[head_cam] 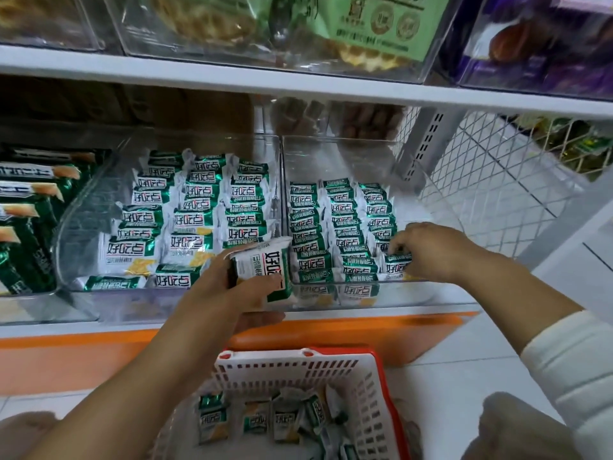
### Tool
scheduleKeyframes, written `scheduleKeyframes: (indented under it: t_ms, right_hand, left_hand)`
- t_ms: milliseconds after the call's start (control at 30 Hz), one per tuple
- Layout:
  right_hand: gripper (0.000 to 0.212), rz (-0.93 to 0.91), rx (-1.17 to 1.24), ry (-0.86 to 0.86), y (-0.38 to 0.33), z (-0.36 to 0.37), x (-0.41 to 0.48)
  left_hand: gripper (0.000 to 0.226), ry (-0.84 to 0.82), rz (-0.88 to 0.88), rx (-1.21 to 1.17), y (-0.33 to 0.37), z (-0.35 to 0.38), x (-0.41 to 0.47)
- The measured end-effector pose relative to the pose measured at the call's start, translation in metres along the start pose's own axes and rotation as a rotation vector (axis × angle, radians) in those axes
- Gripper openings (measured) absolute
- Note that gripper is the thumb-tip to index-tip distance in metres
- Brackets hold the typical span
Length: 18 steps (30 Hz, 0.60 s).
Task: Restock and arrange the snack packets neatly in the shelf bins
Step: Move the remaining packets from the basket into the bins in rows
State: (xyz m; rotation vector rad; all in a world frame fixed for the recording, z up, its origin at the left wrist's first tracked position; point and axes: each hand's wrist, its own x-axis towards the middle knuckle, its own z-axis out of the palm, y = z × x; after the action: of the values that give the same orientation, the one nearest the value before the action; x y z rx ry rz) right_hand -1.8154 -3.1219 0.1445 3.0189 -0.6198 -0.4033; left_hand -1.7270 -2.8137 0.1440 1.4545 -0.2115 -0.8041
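Two clear shelf bins hold green-and-white snack packets. The left bin (83, 207) has larger packets (185, 214) lying loosely. The right bin (414, 293) has small packets (345, 227) standing in three rows. My left hand (232, 287) grips a small stack of packets (265, 270) in front of the divider between the bins. My right hand (428, 250) reaches into the right bin and pinches a single packet (396, 262) at the front of the rightmost row.
A red-and-white basket (365, 376) below the shelf holds several loose packets (282, 419). Dark green packs (23, 227) fill a bin at far left. A white wire mesh panel (481, 194) stands right of the bins. Waffle packs (365, 34) sit on the shelf above.
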Motion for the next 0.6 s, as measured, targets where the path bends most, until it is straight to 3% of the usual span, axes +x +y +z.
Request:
scheduleKeyframes:
  t_ms: [133, 233, 333, 500, 600]
  right_hand:
    - [0.041, -0.006, 0.012, -0.077, -0.004, 0.000, 0.008]
    - [0.040, 0.017, 0.061, -0.094, -0.003, 0.001, 0.014]
    - [0.036, 0.012, 0.101, -0.043, -0.001, 0.003, 0.017]
    - [0.032, -0.057, 0.100, 0.071, 0.004, 0.011, 0.012]
    - [0.030, -0.087, 0.084, 0.104, 0.004, 0.012, 0.007]
  left_hand:
    - [0.040, 0.009, 0.004, -0.035, -0.002, -0.003, 0.001]
    - [0.047, 0.012, 0.017, -0.032, -0.003, -0.008, 0.000]
    - [0.055, 0.012, 0.025, -0.027, -0.003, -0.009, -0.002]
    - [0.029, 0.014, 0.007, -0.049, -0.004, -0.006, 0.001]
    - [0.037, 0.011, -0.017, -0.034, -0.005, -0.004, 0.002]
